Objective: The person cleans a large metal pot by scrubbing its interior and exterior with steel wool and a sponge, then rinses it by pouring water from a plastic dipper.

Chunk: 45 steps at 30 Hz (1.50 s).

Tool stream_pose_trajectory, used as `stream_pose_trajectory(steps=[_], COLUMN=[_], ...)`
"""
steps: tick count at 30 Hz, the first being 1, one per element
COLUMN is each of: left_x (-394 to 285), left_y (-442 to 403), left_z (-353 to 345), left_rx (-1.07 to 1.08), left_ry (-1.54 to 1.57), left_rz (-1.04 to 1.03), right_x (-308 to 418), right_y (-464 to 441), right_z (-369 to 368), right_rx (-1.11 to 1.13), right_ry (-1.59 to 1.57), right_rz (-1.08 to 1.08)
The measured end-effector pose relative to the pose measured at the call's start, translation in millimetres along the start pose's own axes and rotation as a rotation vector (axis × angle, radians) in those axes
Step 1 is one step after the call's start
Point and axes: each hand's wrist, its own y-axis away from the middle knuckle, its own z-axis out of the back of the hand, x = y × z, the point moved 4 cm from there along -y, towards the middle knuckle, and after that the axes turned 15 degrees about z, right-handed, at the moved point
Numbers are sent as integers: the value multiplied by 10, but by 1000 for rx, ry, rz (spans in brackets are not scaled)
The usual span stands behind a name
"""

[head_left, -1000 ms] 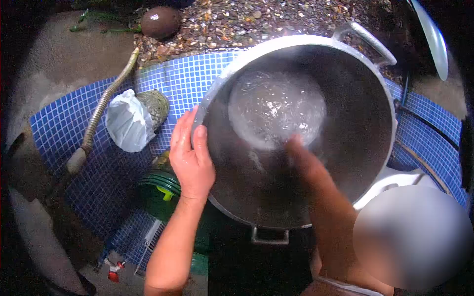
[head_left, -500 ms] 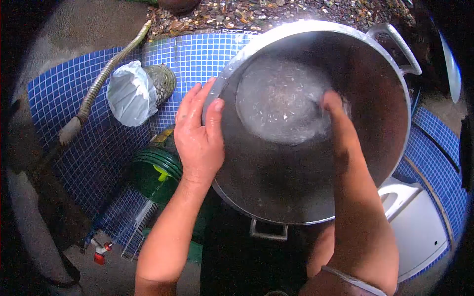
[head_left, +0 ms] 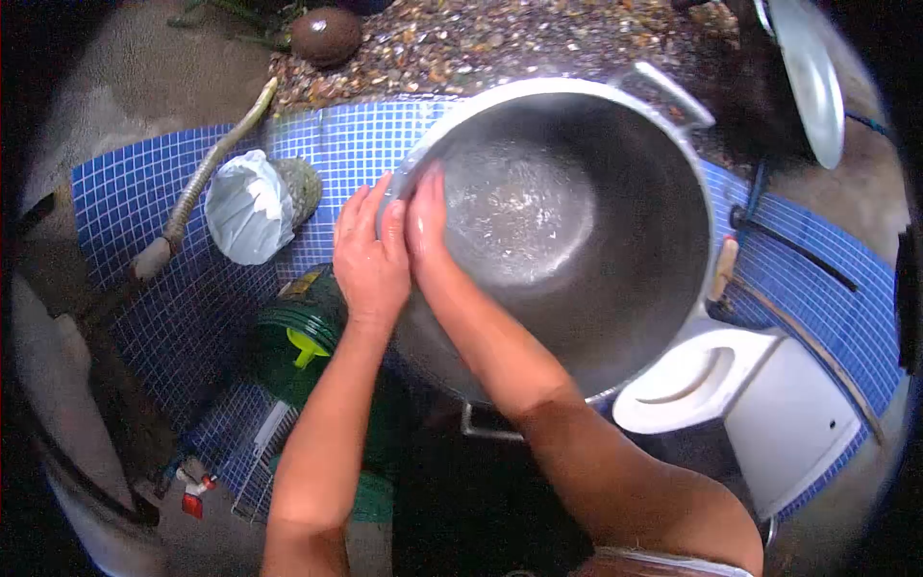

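Observation:
A large metal pot (head_left: 635, 279) stands tilted in the middle, with shallow water (head_left: 519, 207) lying in its bottom. My left hand (head_left: 370, 255) presses on the outside of the pot's left rim, fingers stretched upward. Inside the pot, my right hand (head_left: 426, 216) lies flat against the left wall, its fingers extended, just across the rim from my left hand. Neither hand shows anything held, though whether a thin thing lies under the right palm is hidden.
Blue tiles (head_left: 385, 130) surround the pot. A bin with a pale bag (head_left: 245, 216), a ribbed hose (head_left: 207, 173) and a green bucket (head_left: 288, 370) are at left. A white toilet (head_left: 663, 394) stands right; pebbles (head_left: 538, 38) and a brown round object (head_left: 325, 37) lie behind.
My right hand has moved left from the water to the pot's left wall. The water looks calmer. My left hand stays at the rim, and the view has shifted, showing more of the toilet.

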Motion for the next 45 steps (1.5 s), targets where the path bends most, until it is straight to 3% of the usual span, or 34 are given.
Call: stream_pose_trajectory(steps=[3, 5, 8, 9, 10, 11, 12, 13, 14, 15, 16, 17, 19, 20, 21, 22, 23, 25, 26, 28, 29, 31, 32, 36, 38, 39, 42, 45], left_x=[-63, -67, -67, -98, -88, -75, -71, -76, -66, -117, -83, -49, 203, 329, 628, 86, 105, 139, 164, 200, 299, 623, 587, 506, 25, -274, -1438, -2749], left_y=[-55, -69, -15, -37, -33, -54, -55, -12, 24, 136, 300, 533, 1406, 1990, 2708, 3083, 3435, 3976, 4007, 3997, 4063, 4024, 3855, 3438, 3093, 2928, 2368, 2063], left_z=[42, 13, 65, 93, 97, 90, 63, 43, 40, 61, 130, 248, 427, 403, 159, 258, 58, -271, -385, -525, -539, -416, -193, 866, 1459, 1740, 2361, 2811], left_rx=[133, 141, 142, 132, 131, 126, 111, 95, 132, 116, -34, -183, -165, -137, -8, 287, 401, 665, 658, 317, 311, 211, 135, 6, 161, 157, 333, 502], left_ry=[191, 261, 236, 203, 219, 235, 187, 140, 82, 90, -34, -155, 150, 436, 538, 1017, 1064, 1036, 1038, 1235, 1244, 1496, 1532, 1185, 1304, 1301, 1340, 1240], left_rz=[15, -39, 7, 3, 1, -4, -21, -35, 14, -3, 120, 253, 481, 671, 1158, 1341, 1450, 1685, 1679, 1608, 1599, 1348, 1425, 1362, 1102, 1081, 650, 373], right_x=[640, 659, 179, 549, 1341, 1946, 2597, 3205, 3639, 3855, 4023, 4224, 4452, 4506, 4533, 4429, 4301, 4185, 4161, 4227, 4279, 4338, 4432, 4869, 5238, 5453, 6120, 6513], right_y=[-60, 500, 1546, 1656, 1695, 1359, 874, 467, 188, -114, -46, 245, 254, 256, 253, 13, -296, -421, -582, -625, -672, -414, -144, 214, 107, 86, 452, 835], right_z=[-469, -284, 1012, 1719, 2097, 2462, 2662, 2676, 2465, 2358, 1946, 1356, 843, 629, 454, 390, 378, 192, 147, 117, 114, 208, 217, 504, 934, 1156, 1716, 2254], right_rx=[69, 297, 872, 1069, 1269, 1398, 1499, 1633, 1723, 1566, 1611, 1458, 1058, 894, 722, 654, 739, 724, 664, 718, 763, 805, 804, 699, 601, 567, 305, 92], right_ry=[-191, 32, 865, 1207, 1569, 1881, 2314, 2901, 3280, 2987, 2974, 2879, 2080, 1919, 1731, 1736, 1671, 1893, 1879, 1868, 1857, 1805, 1788, 1506, 1270, 1114, 930, 738], right_rz=[97, 84, 12, -223, -286, -167, 112, 537, 832, 1120, 986, 695, 1133, 1385, 1602, 1539, 1480, 986, 916, 843, 765, 679, 695, 731, 748, 783, 717, 715])
